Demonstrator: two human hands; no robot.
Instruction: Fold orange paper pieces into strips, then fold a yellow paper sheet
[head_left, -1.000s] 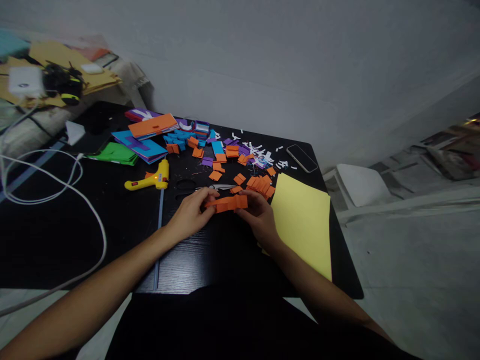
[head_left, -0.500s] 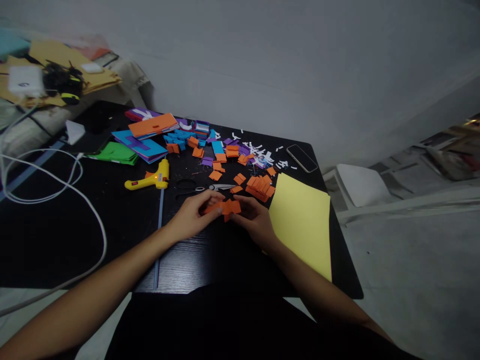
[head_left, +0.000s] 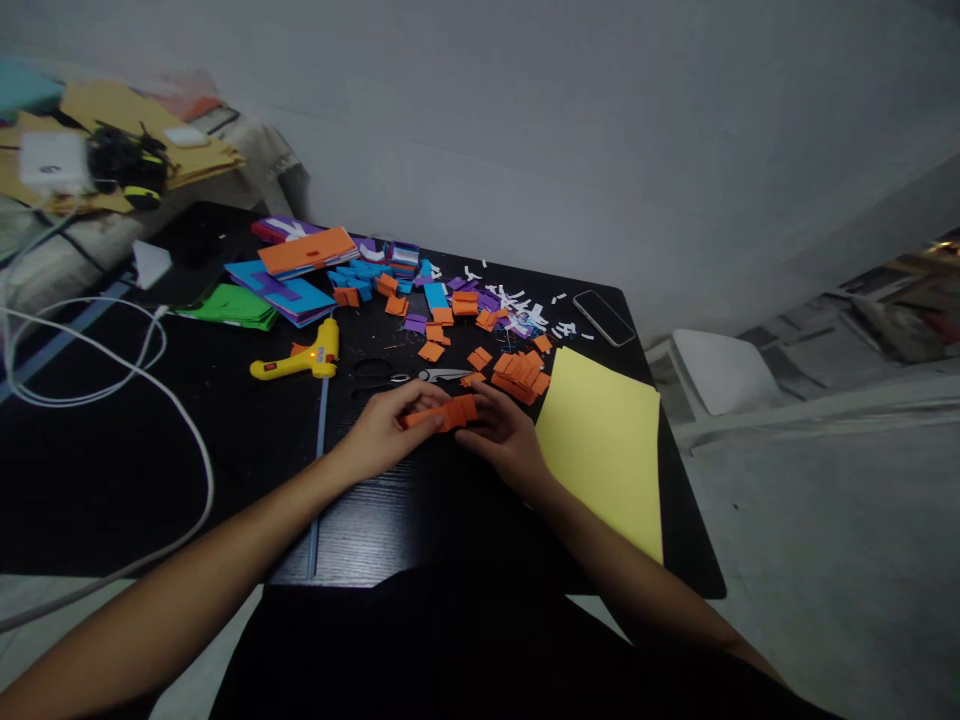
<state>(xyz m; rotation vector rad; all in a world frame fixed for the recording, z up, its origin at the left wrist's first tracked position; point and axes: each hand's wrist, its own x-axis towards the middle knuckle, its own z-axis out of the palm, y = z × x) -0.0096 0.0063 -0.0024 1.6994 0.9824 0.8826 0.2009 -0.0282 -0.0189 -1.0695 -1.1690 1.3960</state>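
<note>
An orange folded paper strip (head_left: 452, 412) is pinched between the thumb and fingers of my left hand (head_left: 390, 428), just above the black table. At the strip's right end is my right hand (head_left: 510, 438), thumb and fingers bent around the edge; whether they press on it is hard to see. Right behind the hands lie the scissors (head_left: 442, 374), with black handles to the left. Small folded orange pieces (head_left: 520, 376) form a pile beyond my right hand. A yellow glue gun (head_left: 304, 358) rests on its side to the left.
Yellow paper (head_left: 604, 450) lies under and beside my right forearm. A phone (head_left: 604, 317) is near the back right corner. White scraps and blue and purple pieces spread along the back. A white cable (head_left: 187, 425) loops on the left, near green sheets (head_left: 229, 306).
The orange strip has turned and its right part now looks narrower and folded up. The fingers of my right hand have shifted slightly at its end. My left hand keeps its hold.
</note>
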